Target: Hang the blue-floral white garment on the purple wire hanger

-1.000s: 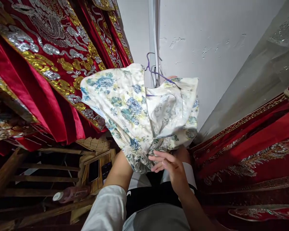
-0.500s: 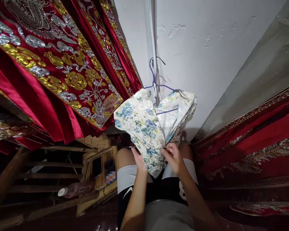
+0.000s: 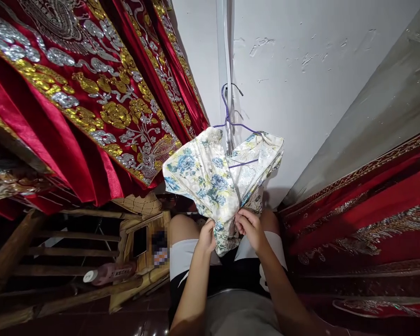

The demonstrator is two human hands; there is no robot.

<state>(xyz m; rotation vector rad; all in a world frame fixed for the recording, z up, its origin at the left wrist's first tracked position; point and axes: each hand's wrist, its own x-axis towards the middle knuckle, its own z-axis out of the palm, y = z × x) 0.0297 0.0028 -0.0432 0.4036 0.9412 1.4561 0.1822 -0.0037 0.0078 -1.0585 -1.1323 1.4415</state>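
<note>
A cream garment with blue flowers (image 3: pixel 215 179) hangs on a purple wire hanger (image 3: pixel 227 109) in front of a white wall. Both my hands grip its lower part, above my knees. My left hand (image 3: pixel 207 234) is closed on the left edge of the fabric. My right hand (image 3: pixel 249 225) pinches the right edge, fingers pressed together. The two hands sit close to each other, with the gathered cloth between them.
Red robes with gold and silver embroidery (image 3: pixel 73 93) hang at the left; more red embroidered cloth (image 3: pixel 364 214) lies at the right. A wooden rack (image 3: pixel 91 242) at lower left holds a phone (image 3: pixel 138 241) and a pink bottle (image 3: pixel 107 274). A grey pole (image 3: pixel 226 60) runs up the wall.
The garment went from spread wide and close to hanging lower and narrower. My left arm came out from under the fabric, and both hands now grip its lower edges close together.
</note>
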